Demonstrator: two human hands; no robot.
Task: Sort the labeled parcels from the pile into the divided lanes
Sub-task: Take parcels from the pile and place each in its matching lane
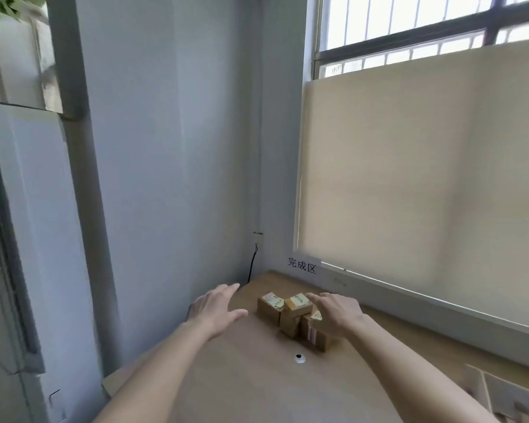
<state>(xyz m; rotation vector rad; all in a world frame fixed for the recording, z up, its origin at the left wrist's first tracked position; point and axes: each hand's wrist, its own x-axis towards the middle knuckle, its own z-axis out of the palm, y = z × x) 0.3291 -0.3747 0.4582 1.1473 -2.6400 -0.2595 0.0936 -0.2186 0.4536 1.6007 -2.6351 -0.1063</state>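
At the far end of the wooden surface (pixel 242 389), near the corner of the room, a small pile of brown cardboard parcels (pixel 293 317) is seen, each topped with a pale, crumpled label. The parcels are packed touching one another, with one box (pixel 269 308) at the left, one (pixel 298 305) raised in the middle and lower ones (pixel 313 332) at the front right. The left hand (pixel 216 309) is held above the surface just left of the pile, its grip spread, fingers straight and nothing held. The right hand (pixel 336 309) is laid against the right side of the pile, fingers extended toward the middle box; whether its grip is closed on a parcel cannot be told. A small round black-and-white object (pixel 300 358) is seen on the surface just in front of the pile. A paper sign (pixel 302 265) with printed characters is fixed to the wall beyond, beneath a window covered by a beige blind (pixel 425 178). Cardboard dividers (pixel 498 392) are partly visible at the lower right edge.
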